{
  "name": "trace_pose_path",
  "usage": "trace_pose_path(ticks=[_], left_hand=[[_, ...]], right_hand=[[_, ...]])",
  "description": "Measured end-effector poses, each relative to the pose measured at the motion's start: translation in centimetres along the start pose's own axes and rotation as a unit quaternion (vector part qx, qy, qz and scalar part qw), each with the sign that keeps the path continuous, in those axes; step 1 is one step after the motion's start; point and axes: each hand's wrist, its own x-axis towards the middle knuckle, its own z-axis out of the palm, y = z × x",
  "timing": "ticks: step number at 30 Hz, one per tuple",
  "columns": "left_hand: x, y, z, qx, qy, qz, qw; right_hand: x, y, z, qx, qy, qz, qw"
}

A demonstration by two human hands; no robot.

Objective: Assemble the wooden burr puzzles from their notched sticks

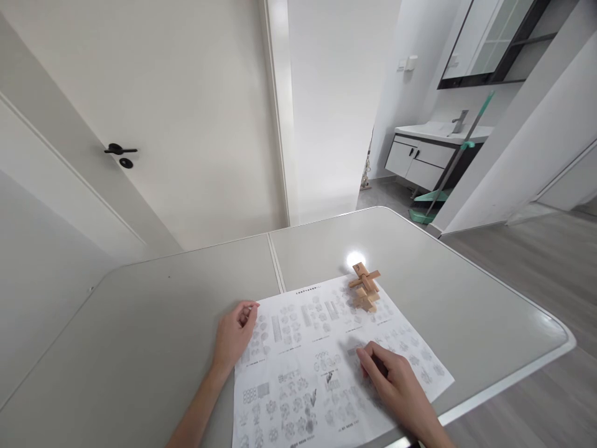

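Observation:
A large white sheet [298, 354], printed with rows of small grey diagrams and lines of text, lies flat across the table's near side. My left hand [237, 330] rests at its upper left edge, fingers loosely curled and nothing visible in them. Over the right part of the sheet is my right hand [392, 376], its fingers curled in and the thumb against the index finger; I see nothing held there. A wooden interlocking puzzle [366, 286] of notched sticks stands on the sheet's upper right corner, apart from both hands. One stick bears a dark mark.
The grey-green table [140, 330] has a pale rim and a seam [276, 261] running across it. Behind it stands a white door [200, 112] with a black handle [121, 150]. To the right are a washbasin cabinet [417, 158] and a green broom and dustpan [424, 214].

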Motion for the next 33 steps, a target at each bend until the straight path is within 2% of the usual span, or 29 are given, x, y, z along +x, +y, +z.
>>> trace_pose_path(ticks=[28,33], left_hand=[[0.0,0.1,0.0,0.014,-0.01,0.016,1.0],[-0.1,0.2,-0.1,0.01,-0.016,0.01,1.0]], right_hand=[[-0.1,-0.2,0.0,-0.004,0.004,-0.007,1.0],[0.7,-0.6,-1.4,-0.01,0.013,-0.025,1.0]])
